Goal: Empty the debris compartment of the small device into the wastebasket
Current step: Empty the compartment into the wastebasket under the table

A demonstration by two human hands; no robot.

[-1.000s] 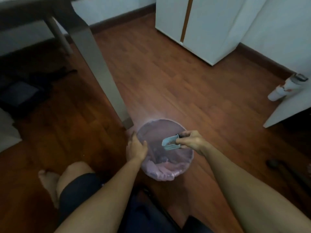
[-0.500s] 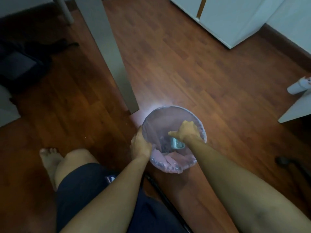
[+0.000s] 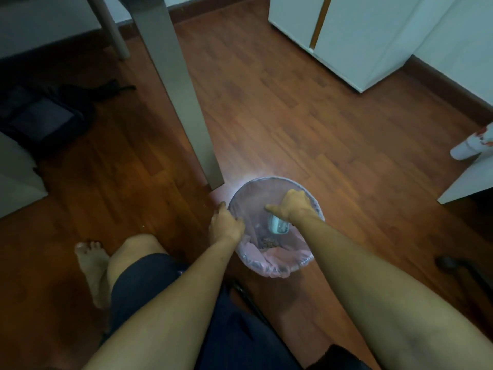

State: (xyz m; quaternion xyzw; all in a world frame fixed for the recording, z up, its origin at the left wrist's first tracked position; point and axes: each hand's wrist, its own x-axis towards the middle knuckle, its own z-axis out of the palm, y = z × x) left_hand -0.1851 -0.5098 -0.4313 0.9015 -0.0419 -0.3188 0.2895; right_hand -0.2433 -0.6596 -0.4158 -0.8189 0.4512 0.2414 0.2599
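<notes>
Down inside the wastebasket [image 3: 277,268] (pink-lined), the right hand [image 3: 292,206] clasps the small device [image 3: 277,226]; the left hand [image 3: 225,227] grips the rim.

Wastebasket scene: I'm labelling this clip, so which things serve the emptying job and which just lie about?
In use: wastebasket, small device, right hand, left hand.
Lying about: dark bag, table leg, white cabinet, white bottle.

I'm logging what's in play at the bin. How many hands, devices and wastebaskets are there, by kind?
hands: 2 (left hand on the rim, right hand inside the bin)
small device: 1
wastebasket: 1
Total: 4
</notes>
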